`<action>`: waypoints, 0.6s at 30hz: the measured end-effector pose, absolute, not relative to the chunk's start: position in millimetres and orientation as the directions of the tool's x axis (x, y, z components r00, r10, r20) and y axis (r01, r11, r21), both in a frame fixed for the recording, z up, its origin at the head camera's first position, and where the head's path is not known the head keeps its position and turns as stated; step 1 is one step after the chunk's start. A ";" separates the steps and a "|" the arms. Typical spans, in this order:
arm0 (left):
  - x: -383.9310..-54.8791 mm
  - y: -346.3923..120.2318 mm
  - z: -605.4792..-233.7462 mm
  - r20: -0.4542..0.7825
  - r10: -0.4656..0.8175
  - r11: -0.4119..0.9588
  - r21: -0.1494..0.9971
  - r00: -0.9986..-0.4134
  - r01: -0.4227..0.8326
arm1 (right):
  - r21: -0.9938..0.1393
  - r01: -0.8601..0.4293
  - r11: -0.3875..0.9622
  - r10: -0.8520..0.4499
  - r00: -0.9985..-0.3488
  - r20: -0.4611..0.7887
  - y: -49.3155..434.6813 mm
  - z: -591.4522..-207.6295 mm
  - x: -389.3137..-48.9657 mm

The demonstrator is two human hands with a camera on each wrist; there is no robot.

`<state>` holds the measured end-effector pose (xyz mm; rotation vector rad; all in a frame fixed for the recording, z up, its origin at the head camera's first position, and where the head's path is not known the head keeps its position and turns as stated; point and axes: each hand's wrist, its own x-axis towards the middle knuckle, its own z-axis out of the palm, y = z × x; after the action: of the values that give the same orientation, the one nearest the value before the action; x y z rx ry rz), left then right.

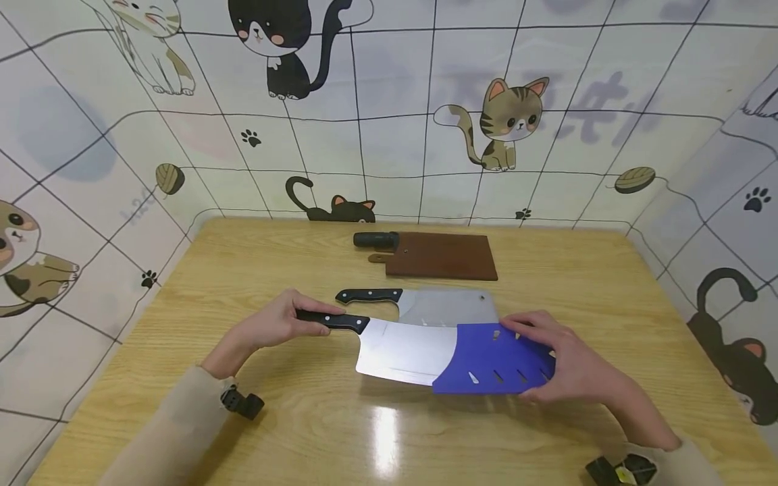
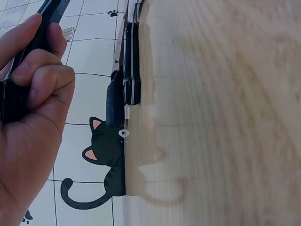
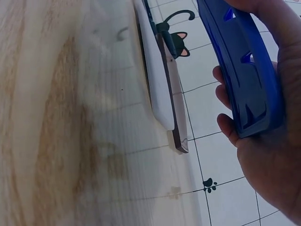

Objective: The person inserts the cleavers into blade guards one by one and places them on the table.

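My left hand (image 1: 273, 327) grips the black riveted handle of a cleaver (image 1: 395, 351), its broad shiny blade pointing right. The far end of that blade sits inside a blue slotted blade cover (image 1: 480, 361), so its tip is hidden. At the cover's right end, my right hand (image 1: 571, 364) holds it between the thumb below and the fingers above. In the right wrist view, fingertips curl around the back of the blue cover (image 3: 240, 70). Both wrist views show cleaver and cover raised off the table.
Just behind lies a second cleaver (image 1: 446, 307) with a black handle and a pale, wide blade. Farther back, a brown blade sheath (image 1: 444, 256) with a black handle (image 1: 375, 240) rests on the wooden table (image 1: 292, 418). A cat-printed backdrop (image 1: 395, 142) encloses the table's back and sides.
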<state>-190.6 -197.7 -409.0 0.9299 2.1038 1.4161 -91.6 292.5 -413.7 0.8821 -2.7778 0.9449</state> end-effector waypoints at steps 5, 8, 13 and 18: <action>-189.3 -197.2 -411.1 0.007 0.735 0.268 0.915 -0.678 0.300 | -0.521 -0.567 0.638 -0.517 -0.817 0.257 293.0 -413.4 -90.8; -188.0 -196.3 -410.7 0.000 0.734 0.275 0.914 -0.679 0.297 | -0.524 -0.573 0.630 -0.521 -0.812 0.262 293.4 -413.9 -90.4; -188.0 -196.4 -406.0 0.007 0.744 0.273 0.910 -0.668 0.313 | -0.519 -0.583 0.625 -0.526 -0.806 0.273 293.5 -413.5 -91.3; -190.9 -196.9 -398.9 0.008 0.765 0.281 0.895 -0.644 0.346 | -0.510 -0.600 0.617 -0.535 -0.794 0.287 292.2 -414.4 -90.3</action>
<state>-190.9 -196.9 -398.9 0.9981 2.1308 1.3251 -90.3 292.2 -414.4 0.9606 -2.7277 0.9201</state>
